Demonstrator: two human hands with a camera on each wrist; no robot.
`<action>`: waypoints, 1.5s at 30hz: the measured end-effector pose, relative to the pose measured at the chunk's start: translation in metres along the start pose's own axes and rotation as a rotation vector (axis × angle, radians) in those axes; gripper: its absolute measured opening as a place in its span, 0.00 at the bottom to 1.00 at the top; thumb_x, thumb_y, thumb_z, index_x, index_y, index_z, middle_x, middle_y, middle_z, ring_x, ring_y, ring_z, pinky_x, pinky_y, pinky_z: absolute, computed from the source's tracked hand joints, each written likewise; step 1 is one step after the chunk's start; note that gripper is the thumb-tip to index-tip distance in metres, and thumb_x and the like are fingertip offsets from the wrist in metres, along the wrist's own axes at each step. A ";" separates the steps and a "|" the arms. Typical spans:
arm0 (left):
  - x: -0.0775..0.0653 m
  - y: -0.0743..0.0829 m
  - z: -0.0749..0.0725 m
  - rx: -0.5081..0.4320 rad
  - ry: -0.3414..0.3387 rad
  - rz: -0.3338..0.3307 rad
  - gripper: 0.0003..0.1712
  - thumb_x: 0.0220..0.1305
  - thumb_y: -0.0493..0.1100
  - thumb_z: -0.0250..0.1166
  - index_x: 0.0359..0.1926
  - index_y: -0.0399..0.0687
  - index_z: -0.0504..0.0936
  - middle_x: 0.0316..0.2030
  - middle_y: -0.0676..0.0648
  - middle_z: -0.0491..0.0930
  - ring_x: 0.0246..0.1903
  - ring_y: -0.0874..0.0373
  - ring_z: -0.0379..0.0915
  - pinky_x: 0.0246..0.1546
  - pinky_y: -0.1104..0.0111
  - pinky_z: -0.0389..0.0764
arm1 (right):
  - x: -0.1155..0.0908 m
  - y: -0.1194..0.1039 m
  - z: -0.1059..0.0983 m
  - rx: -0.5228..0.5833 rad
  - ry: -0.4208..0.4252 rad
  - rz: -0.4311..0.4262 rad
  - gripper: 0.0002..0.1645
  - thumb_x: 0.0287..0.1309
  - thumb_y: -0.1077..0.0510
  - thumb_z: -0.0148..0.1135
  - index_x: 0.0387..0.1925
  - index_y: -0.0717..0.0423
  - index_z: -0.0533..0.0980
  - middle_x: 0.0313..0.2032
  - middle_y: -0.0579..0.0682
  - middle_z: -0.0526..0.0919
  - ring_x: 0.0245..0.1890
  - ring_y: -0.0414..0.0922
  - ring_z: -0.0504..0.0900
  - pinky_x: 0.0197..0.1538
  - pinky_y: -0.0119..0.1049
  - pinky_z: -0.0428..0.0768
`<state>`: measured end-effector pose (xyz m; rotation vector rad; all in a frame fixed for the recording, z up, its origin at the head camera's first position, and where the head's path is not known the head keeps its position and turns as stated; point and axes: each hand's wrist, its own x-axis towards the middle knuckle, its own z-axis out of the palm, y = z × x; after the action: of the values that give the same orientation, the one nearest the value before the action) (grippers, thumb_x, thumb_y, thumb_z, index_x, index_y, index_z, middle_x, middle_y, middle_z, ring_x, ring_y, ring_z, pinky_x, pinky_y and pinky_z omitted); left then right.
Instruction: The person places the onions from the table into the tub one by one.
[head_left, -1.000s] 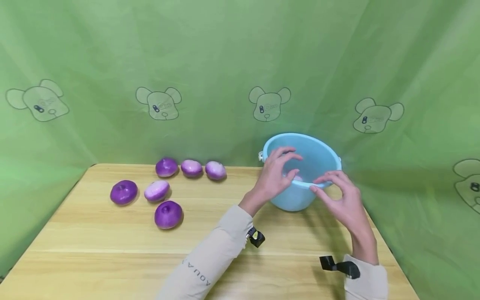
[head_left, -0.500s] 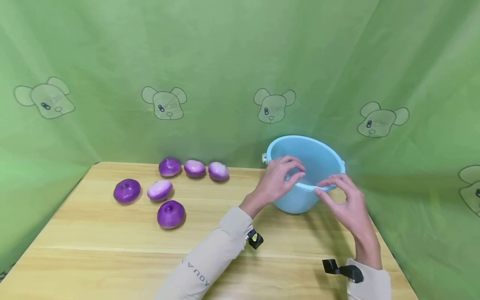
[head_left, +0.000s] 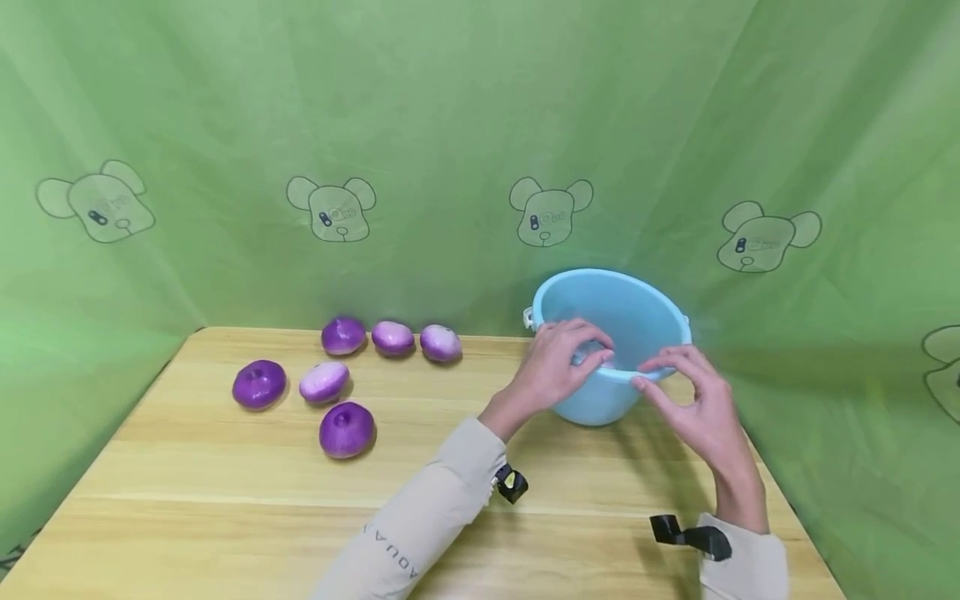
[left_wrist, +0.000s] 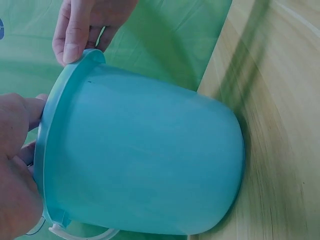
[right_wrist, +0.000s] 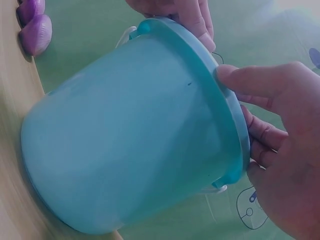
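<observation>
A light blue bucket (head_left: pixel 600 400) stands upright on the wooden table at the right. My right hand (head_left: pixel 701 400) pinches the bucket's near right rim, its thumb outside and its fingers over the edge. Above the near left part of the mouth is my left hand (head_left: pixel 555 362), fingers loosely bent toward the thumb, and I see nothing held in it. A small pale pinkish patch shows behind these fingers inside the bucket; what it is I cannot tell. Several purple onions lie left of the bucket, among them a dark one (head_left: pixel 347 430) in front and a paler one (head_left: pixel 441 343) at the back.
The wooden table (head_left: pixel 247 517) ends at the back against a green curtain (head_left: pixel 435 108) printed with mouse heads. The curtain also closes in both sides. A white handle (left_wrist: pixel 85 235) hangs at the bucket's side.
My left hand's fingers and thumb have drawn closer together over the bucket's mouth. My right hand keeps its pinch on the rim. The head view has shifted slightly.
</observation>
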<state>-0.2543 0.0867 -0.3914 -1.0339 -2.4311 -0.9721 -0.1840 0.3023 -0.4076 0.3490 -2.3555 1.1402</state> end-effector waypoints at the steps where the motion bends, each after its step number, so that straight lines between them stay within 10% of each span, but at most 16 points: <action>1: 0.000 0.000 0.000 0.003 0.001 -0.003 0.10 0.73 0.50 0.65 0.50 0.56 0.86 0.52 0.55 0.84 0.56 0.63 0.75 0.68 0.67 0.64 | 0.000 0.000 0.000 0.002 0.000 -0.001 0.14 0.54 0.68 0.76 0.43 0.59 0.85 0.52 0.54 0.79 0.57 0.31 0.69 0.70 0.60 0.64; 7: -0.002 0.001 -0.003 0.007 0.018 0.008 0.10 0.72 0.49 0.66 0.49 0.54 0.87 0.52 0.54 0.84 0.56 0.62 0.75 0.70 0.67 0.63 | 0.001 0.001 0.002 0.026 0.007 -0.006 0.13 0.55 0.69 0.75 0.43 0.61 0.84 0.52 0.55 0.79 0.58 0.34 0.71 0.71 0.35 0.62; 22: -0.023 -0.018 -0.012 -0.110 0.083 0.064 0.11 0.69 0.45 0.70 0.50 0.47 0.86 0.56 0.49 0.81 0.60 0.60 0.73 0.67 0.76 0.65 | 0.002 0.002 0.003 0.050 0.020 0.014 0.13 0.56 0.67 0.75 0.44 0.62 0.84 0.52 0.55 0.79 0.59 0.35 0.70 0.75 0.62 0.56; 29: -0.038 -0.025 -0.018 -0.148 0.128 0.068 0.12 0.67 0.44 0.71 0.49 0.47 0.85 0.63 0.46 0.77 0.67 0.56 0.69 0.72 0.68 0.63 | 0.001 0.001 0.004 0.038 0.023 0.019 0.13 0.56 0.67 0.75 0.43 0.61 0.84 0.52 0.56 0.79 0.58 0.34 0.70 0.75 0.57 0.58; 37: -0.061 -0.035 -0.027 -0.231 0.153 -0.028 0.20 0.66 0.43 0.72 0.57 0.48 0.82 0.70 0.45 0.69 0.71 0.52 0.64 0.71 0.58 0.67 | 0.000 0.000 0.004 0.028 0.021 0.011 0.12 0.56 0.67 0.75 0.43 0.60 0.84 0.51 0.50 0.79 0.58 0.36 0.71 0.68 0.28 0.60; 45: -0.078 -0.041 -0.031 -0.263 0.160 -0.029 0.22 0.65 0.42 0.72 0.59 0.45 0.81 0.64 0.43 0.75 0.66 0.53 0.69 0.70 0.59 0.68 | 0.001 -0.001 0.004 0.036 0.021 0.010 0.13 0.56 0.68 0.74 0.43 0.61 0.84 0.50 0.45 0.79 0.57 0.36 0.71 0.68 0.28 0.60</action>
<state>-0.2295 0.0048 -0.4293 -0.9631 -2.2356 -1.3583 -0.1859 0.2988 -0.4083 0.3362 -2.3244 1.1863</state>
